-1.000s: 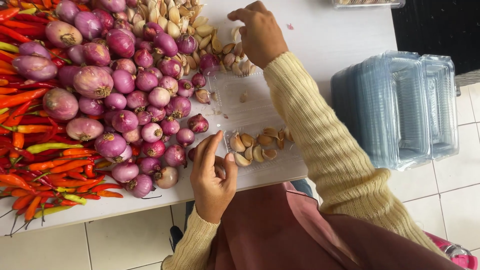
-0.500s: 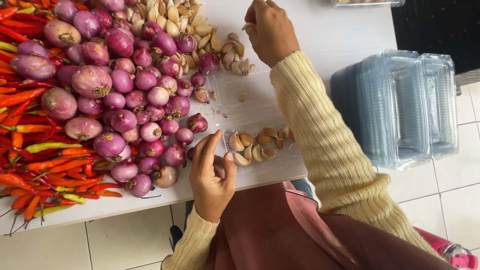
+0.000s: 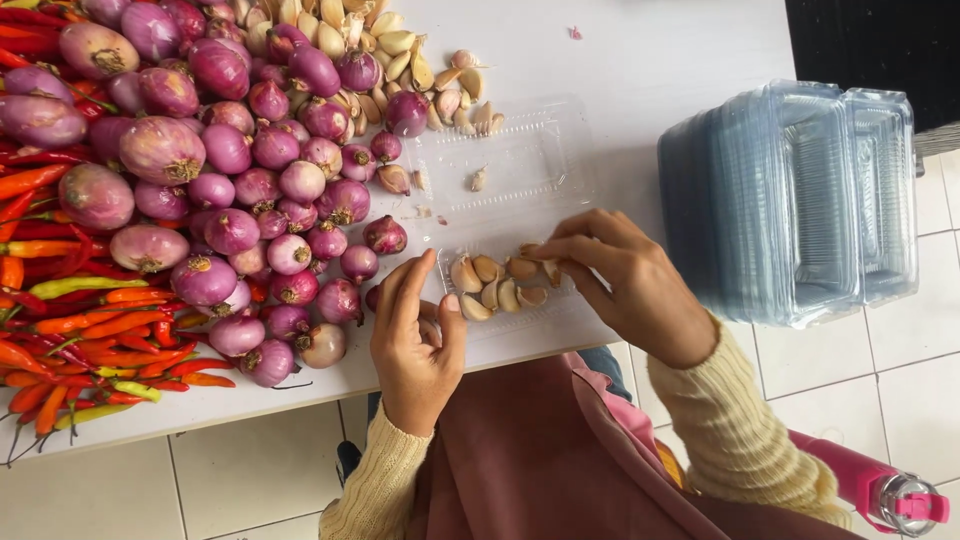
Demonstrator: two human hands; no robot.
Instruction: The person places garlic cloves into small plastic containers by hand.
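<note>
I see chillies (image 3: pixel 70 330) and shallots (image 3: pixel 230 190) left of the open clear tray (image 3: pixel 520 170) on the white bench (image 3: pixel 650 60), my left hand (image 3: pixel 415 335) loosely curled and empty at its near-left corner, my right hand (image 3: pixel 625 280) pinching a garlic clove (image 3: pixel 528 252) over the cloves (image 3: pixel 495 285) inside.

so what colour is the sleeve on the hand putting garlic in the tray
Cream, in a ribbed knit: the right hand's sleeve, shown best in the head view.

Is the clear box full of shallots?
No, the clear box holds only garlic cloves; the shallots lie heaped on the table.
</note>
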